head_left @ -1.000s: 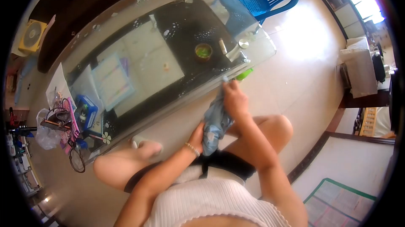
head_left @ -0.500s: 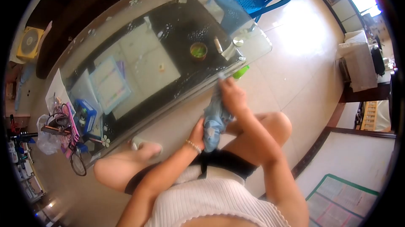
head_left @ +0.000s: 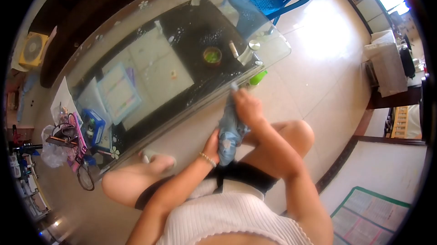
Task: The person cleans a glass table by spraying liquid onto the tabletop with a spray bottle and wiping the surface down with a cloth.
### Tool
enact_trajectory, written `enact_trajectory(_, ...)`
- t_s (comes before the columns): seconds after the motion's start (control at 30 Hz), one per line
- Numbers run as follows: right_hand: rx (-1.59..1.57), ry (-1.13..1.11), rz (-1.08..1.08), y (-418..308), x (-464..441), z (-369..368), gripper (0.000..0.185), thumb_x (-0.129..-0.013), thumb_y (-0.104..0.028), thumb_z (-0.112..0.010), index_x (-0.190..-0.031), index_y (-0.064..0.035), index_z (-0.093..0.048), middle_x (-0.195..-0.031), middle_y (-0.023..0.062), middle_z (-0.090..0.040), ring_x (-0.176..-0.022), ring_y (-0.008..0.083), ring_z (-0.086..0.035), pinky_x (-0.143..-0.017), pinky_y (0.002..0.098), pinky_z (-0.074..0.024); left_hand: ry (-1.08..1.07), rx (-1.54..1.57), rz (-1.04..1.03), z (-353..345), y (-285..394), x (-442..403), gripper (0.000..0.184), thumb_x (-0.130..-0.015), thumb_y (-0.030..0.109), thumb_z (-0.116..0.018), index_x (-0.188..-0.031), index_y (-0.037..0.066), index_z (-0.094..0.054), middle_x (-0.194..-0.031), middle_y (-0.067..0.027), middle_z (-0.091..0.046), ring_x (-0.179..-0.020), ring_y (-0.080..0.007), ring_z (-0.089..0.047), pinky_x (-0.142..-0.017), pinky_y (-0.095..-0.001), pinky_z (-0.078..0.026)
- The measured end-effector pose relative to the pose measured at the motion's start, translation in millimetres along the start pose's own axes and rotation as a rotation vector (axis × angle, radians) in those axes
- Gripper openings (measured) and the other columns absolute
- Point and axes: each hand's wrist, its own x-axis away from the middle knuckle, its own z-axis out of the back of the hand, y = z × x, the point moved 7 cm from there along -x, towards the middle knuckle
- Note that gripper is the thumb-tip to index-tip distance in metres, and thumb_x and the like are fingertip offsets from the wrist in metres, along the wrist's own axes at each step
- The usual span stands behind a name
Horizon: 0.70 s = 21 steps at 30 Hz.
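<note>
From my end, through the head camera, I saw both hands clamped on one blue-grey bundle (head_left: 230,136), apart from each other along its length. The left hand (head_left: 212,147) held the wide end from the side, just above the lap, some fingers hidden behind the material. The right hand (head_left: 247,107) was closed around the slimmer far end. The long axis ran away from the body, leaning slightly right, and the narrow pale tip poked out past the right hand, pointing at the near edge of the glass tabletop (head_left: 276,50). A green object (head_left: 258,77) sat just beyond the right hand, and a small bowl (head_left: 212,56) farther off, ahead and to its left.
</note>
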Motion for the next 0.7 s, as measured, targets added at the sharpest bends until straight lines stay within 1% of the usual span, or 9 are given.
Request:
enact_trajectory(0.03,0.03,-0.038,0.058,-11.6,5.0,-2.9,0.037,-0.079,-0.012,-0.053,-0.116,-0.0179,-0.058,-0.084,0.0035,-0.054,-0.066,0.0242,-0.062,-0.057,0.0369,-0.0508,0.001,-0.005,-0.009,0.3,0.5,0.2,0.052,-0.095,0.036,-0.025,-0.114,-0.003,-0.052,-0.102,-0.017,-0.062,-0.086,-0.0273,-0.064,-0.077,-0.0383,-0.054)
enact_trajectory(0.07,0.063,-0.162,0.068,-7.5,6.8,-7.8,0.042,-0.08,-0.012,-0.052,-0.122,-0.0167,-0.053,-0.091,0.0029,-0.054,-0.075,0.0212,-0.063,-0.062,0.0354,-0.0517,0.009,-0.033,0.008,1.3,-1.1,1.2,0.052,-0.095,0.036,-0.025,-0.114,-0.003,-0.052,-0.101,-0.0169,-0.063,-0.086,-0.0272,-0.064,-0.077,-0.0382,-0.054)
enact_trajectory(0.17,-0.024,-0.041,-0.099,29.3,-5.8,2.2,0.042,-0.08,-0.012,-0.052,-0.122,-0.0179,-0.054,-0.09,0.0024,-0.053,-0.074,0.0193,-0.063,-0.061,0.0346,-0.0515,-0.006,-0.086,0.038,-2.8,-3.6,6.6,0.052,-0.095,0.036,-0.025,-0.113,-0.003,-0.053,-0.101,-0.0165,-0.063,-0.086,-0.0268,-0.064,-0.077,-0.0379,-0.054)
enact_trajectory(0.23,0.074,-0.166,-0.07,10.2,3.9,-13.2,0.041,-0.08,-0.012,-0.052,-0.12,-0.0181,-0.055,-0.09,0.0028,-0.053,-0.075,0.0199,-0.063,-0.059,0.0352,-0.051,-0.068,-0.092,0.031,-6.5,-2.5,5.3,0.052,-0.095,0.036,-0.025,-0.113,-0.003,-0.053,-0.101,-0.0163,-0.063,-0.086,-0.0264,-0.064,-0.077,-0.0378,-0.054)
enact_trajectory(0.3,0.01,-0.123,0.037,-1.9,10.5,-7.9,0.039,-0.08,-0.012,-0.052,-0.119,-0.0181,-0.056,-0.089,0.0027,-0.053,-0.075,0.0193,-0.063,-0.06,0.0347,-0.0508,-0.007,-0.09,0.023,-4.8,-3.9,5.7,0.052,-0.095,0.036,-0.025,-0.113,-0.003,-0.054,-0.101,-0.0156,-0.064,-0.086,-0.0259,-0.064,-0.077,-0.0377,-0.054)
enact_trajectory(0.4,-0.075,-0.083,-0.118,26.5,-4.1,4.8,0.039,-0.08,-0.011,-0.051,-0.118,-0.0181,-0.057,-0.089,0.0031,-0.053,-0.076,0.0201,-0.063,-0.061,0.0345,-0.0509,0.042,-0.119,0.022,-1.7,-4.0,7.8,0.051,-0.095,0.037,-0.026,-0.114,-0.002,-0.054,-0.101,-0.0147,-0.064,-0.085,-0.0253,-0.064,-0.077,-0.0375,-0.054)
enact_trajectory(0.5,-0.057,-0.129,0.0,-1.3,4.1,1.4,0.039,-0.08,-0.01,-0.051,-0.118,-0.0171,-0.056,-0.089,0.0038,-0.055,-0.077,0.0217,-0.063,-0.062,0.0352,-0.0509,0.086,-0.111,0.005,0.8,-3.1,8.0,0.051,-0.095,0.037,-0.027,-0.113,-0.002,-0.054,-0.1,-0.0143,-0.064,-0.085,-0.0252,-0.064,-0.078,-0.0373,-0.054)
enact_trajectory(0.63,-0.102,-0.091,-0.114,24.0,-6.9,11.7,0.039,-0.08,-0.01,-0.05,-0.119,-0.0152,-0.056,-0.088,0.0042,-0.057,-0.078,0.0226,-0.063,-0.063,0.0355,-0.0509,0.097,-0.089,0.025,-8.0,0.0,12.4,0.05,-0.095,0.036,-0.028,-0.114,-0.001,-0.054,-0.101,-0.0147,-0.064,-0.087,-0.0257,-0.064,-0.079,-0.0374,-0.054)
enact_trajectory(0.7,-0.069,-0.147,-0.092,6.3,-1.3,3.3,0.039,-0.08,-0.01,-0.05,-0.119,-0.0153,-0.056,-0.088,0.0043,-0.057,-0.078,0.0225,-0.064,-0.063,0.0358,-0.0509,-0.01,-0.066,0.028,-10.2,0.9,8.6,0.049,-0.095,0.037,-0.029,-0.114,-0.001,-0.054,-0.101,-0.0148,-0.064,-0.087,-0.026,-0.064,-0.079,-0.0376,-0.054)
